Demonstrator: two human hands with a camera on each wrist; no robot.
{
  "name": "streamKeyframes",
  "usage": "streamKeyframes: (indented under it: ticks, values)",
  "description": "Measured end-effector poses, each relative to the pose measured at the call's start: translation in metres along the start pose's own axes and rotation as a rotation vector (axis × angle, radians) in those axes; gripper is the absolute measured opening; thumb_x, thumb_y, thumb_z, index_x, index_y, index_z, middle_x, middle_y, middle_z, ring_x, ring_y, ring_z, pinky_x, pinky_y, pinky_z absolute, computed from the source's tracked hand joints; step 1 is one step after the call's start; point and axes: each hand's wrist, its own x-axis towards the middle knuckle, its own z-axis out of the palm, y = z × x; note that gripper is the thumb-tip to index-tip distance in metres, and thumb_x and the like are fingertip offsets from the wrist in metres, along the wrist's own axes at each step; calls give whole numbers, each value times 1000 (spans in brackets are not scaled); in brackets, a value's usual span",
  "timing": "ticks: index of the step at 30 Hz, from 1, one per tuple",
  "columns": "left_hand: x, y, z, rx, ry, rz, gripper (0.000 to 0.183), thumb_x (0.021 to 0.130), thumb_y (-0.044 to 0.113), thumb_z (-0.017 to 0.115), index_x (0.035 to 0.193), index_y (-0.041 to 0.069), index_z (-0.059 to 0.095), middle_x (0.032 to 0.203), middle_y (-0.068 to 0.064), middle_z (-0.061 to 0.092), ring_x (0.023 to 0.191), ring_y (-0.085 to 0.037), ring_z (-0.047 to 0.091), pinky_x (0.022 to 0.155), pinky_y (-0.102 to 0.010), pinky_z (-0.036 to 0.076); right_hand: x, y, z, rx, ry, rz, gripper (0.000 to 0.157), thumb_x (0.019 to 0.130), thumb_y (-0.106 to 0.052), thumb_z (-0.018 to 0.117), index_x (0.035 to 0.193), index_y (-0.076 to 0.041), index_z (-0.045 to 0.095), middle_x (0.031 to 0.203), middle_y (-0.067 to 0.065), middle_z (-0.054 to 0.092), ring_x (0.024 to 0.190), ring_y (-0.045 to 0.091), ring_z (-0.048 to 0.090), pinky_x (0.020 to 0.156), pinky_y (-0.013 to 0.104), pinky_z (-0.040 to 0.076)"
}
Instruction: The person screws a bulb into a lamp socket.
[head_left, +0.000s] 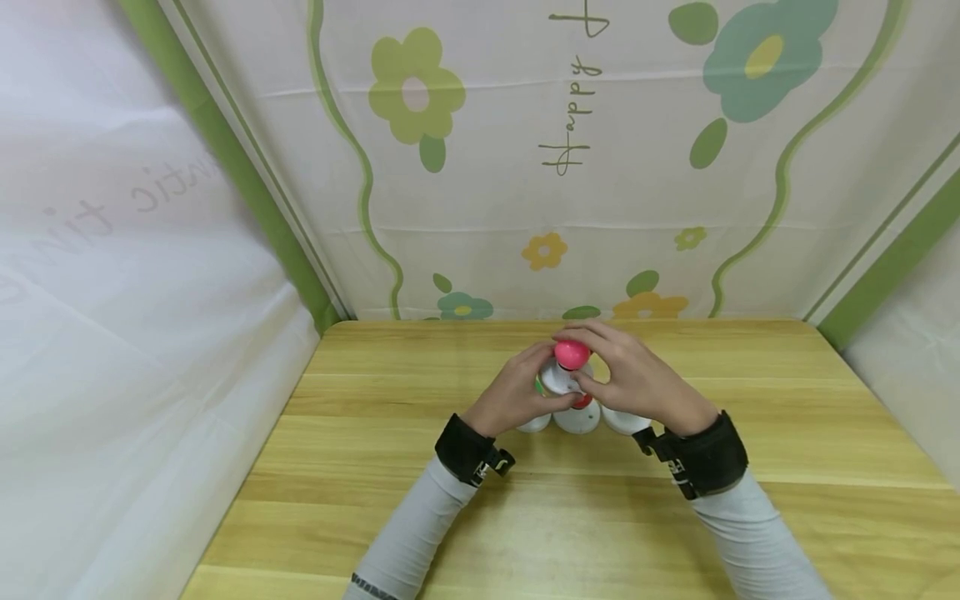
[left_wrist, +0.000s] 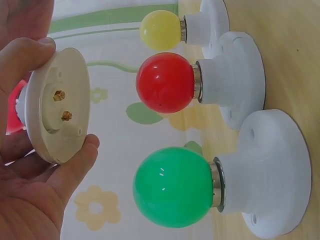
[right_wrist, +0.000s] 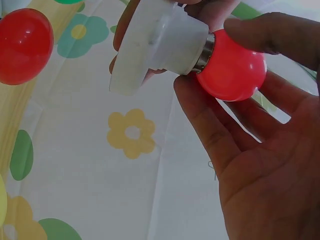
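Note:
Above the table, my left hand (head_left: pixel 517 387) grips a round white lamp holder (head_left: pixel 557 380) by its base; the left wrist view shows the thumb and a finger on the rim. Two brass screws (left_wrist: pixel 62 107) show in its hollow underside. A pinkish-red bulb (head_left: pixel 572 355) sits in its socket, with a metal collar (right_wrist: pixel 204 54) visible between bulb and holder. My right hand (head_left: pixel 637 371) holds this bulb between thumb and fingers. Below stand three more white holders on the table, bearing a green bulb (left_wrist: pixel 172 187), a red bulb (left_wrist: pixel 165 82) and a yellow bulb (left_wrist: pixel 160 30).
The wooden table (head_left: pixel 360 500) runs back to a flower-printed curtain (head_left: pixel 487 192). White fabric (head_left: pixel 150 333) hangs along the left side. The three standing holders (head_left: pixel 577 418) are in a row just under my hands, partly hidden by them in the head view.

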Motion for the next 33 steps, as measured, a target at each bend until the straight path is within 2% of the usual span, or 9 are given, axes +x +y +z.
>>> streamKeyframes:
  ticks: [5,15,23,29,33]
  values:
    - [0,0,0,-2,9,1,66,83,29,74,139,12,44,130,2,54,112,-3,52,92,-16,48,-1,-1,-2,7,-23,27,51,81,-7,65,131,-7,56,133,10,54,118,20,52,92,41,52]
    - [1,0,1,-12,7,13,66,82,28,75,140,13,45,133,0,53,115,-5,51,93,-17,47,-1,0,-3,-19,-11,37,51,81,-16,74,129,-9,57,128,6,55,107,15,56,85,36,56]
    - [1,0,1,-2,1,-3,66,82,28,75,140,13,45,134,1,52,115,-5,50,93,-17,47,0,0,-2,-20,7,82,48,81,-24,75,122,-6,58,119,2,55,94,10,57,76,32,58]
    - [1,1,1,1,-3,-1,64,83,26,74,139,13,45,133,2,52,115,-4,49,94,-17,46,1,0,-2,-2,-1,70,59,83,-25,74,135,-10,50,130,3,51,104,11,55,83,36,56]
    - [1,1,0,-8,-1,4,66,83,27,74,140,14,43,132,2,52,114,-4,50,93,-17,47,1,1,-2,-19,2,13,52,84,-22,74,132,-13,55,131,3,51,112,15,53,87,38,54]
